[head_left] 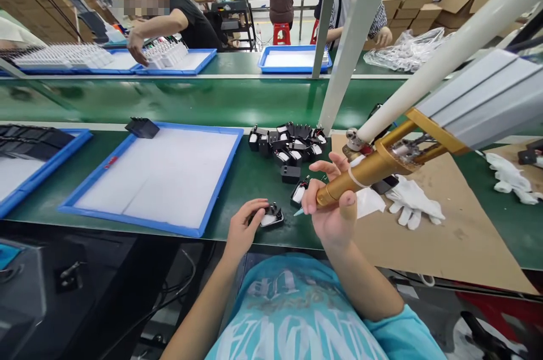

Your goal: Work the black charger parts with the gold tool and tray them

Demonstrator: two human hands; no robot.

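At the front edge of the green bench, my left hand (245,228) has its fingers and thumb on a small black housing with a white part inside (271,217), which rests on the bench. My right hand (333,207) is curled around the lower end of a gold, suspended electric screwdriver (360,175), some of its fingers raised. A thin teal tip (299,212) points from there toward the housing. Just beyond my hands lie another open black housing (299,192), a closed black block (291,174) and a pile of similar housings (292,142).
A blue-rimmed tray with a white liner (206,201) lies to the left, a black block (143,127) on its far edge. White gloves (413,200) lie on brown cardboard (462,241) at right. A slanted white pole (407,80) crosses overhead. Co-workers (190,23) are across the line.
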